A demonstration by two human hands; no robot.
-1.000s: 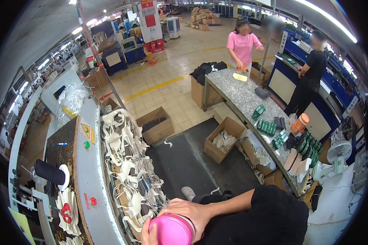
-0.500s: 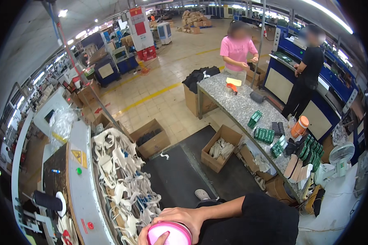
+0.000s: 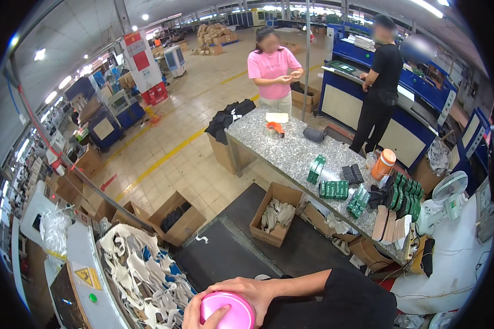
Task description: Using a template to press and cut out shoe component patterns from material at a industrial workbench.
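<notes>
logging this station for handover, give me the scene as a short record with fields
left hand: thumb on top of a round pink-lidded container
right hand: curled around its side
beside hands: heaped cream fabric pieces
floor: open cardboard box holding beige fabric
granite-topped table: green packs, orange jug
others: person in pink behind table; person in black at blue machine

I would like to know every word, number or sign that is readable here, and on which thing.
Yellow sticker on grey machine: triangular warning sign, no readable words.
Red arrow on floor.
Pink shirt: chest lettering, too blurred to quote.
Green packs: pale print, too small.
White column: red panels, print too small.
</notes>
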